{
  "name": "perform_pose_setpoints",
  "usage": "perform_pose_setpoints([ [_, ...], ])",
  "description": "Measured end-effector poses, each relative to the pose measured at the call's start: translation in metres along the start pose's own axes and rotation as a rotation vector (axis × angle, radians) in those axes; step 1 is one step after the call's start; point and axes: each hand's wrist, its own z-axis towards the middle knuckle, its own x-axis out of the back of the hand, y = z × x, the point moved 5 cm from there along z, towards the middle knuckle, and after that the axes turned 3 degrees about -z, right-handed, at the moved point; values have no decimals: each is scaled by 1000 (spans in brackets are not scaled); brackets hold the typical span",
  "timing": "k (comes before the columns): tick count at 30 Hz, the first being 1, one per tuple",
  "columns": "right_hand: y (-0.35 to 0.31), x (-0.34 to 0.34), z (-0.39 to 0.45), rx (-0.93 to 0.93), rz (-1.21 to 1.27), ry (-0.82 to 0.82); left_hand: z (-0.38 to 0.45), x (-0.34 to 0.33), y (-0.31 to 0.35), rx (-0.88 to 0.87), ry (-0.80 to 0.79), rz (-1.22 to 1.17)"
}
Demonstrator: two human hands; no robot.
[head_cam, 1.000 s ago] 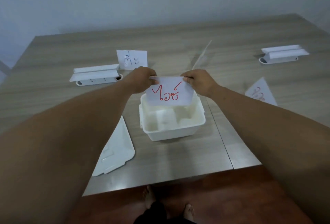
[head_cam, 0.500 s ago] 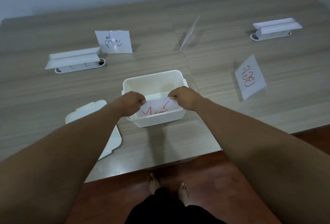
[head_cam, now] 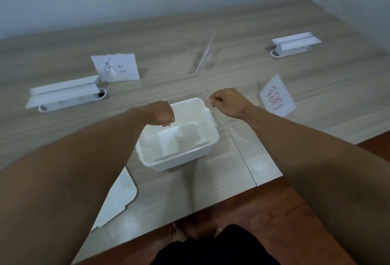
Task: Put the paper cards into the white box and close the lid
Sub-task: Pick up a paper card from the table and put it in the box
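Observation:
The open white box [head_cam: 207, 150] stands near the table's front edge, and a white card [head_cam: 173, 140] lies inside it. My left hand [head_cam: 161, 113] hovers over the box's left rim with its fingers curled and nothing in them. My right hand [head_cam: 229, 102] hangs just past the box's far right corner, also curled and empty. The box's lid [head_cam: 120, 197] lies flat on the table at the front left, partly hidden by my left forearm. Three more cards stand on the table: one at the back left [head_cam: 116, 67], one edge-on in the middle [head_cam: 205, 54], one with red writing at the right [head_cam: 277, 96].
Two white socket blocks rest on the wooden table [head_cam: 316, 100], one at the left [head_cam: 65, 93] and one at the far right [head_cam: 294, 44]. The table's front edge runs below the box, with brown floor and my bare feet [head_cam: 190, 232] beneath. A grey wall rises behind.
Both hands have let go of the red-lettered card, which now lies in the box. The hands have risen and drawn apart, the right one moving off to the box's far right corner.

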Motion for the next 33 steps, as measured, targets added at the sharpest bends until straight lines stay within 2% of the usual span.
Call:
perform_pose_setpoints([
  [8,109,72,-25,-262,-77,142,59,45,106,-212,237,247],
  [13,191,100,-35,-496,-37,204,108,30,182,-230,247,291],
  [16,227,101,-38,-561,-43,196,139,15,211,-212,236,347],
  [21,288,93,-33,-615,89,137,196,-25,266,-175,169,470],
  [26,310,70,-24,-588,238,25,230,-62,296,-131,110,489],
  [30,324,61,-14,-536,287,44,243,-75,300,-77,74,475],
  [33,328,73,-8,-534,238,137,243,-67,304,-74,116,477],
])
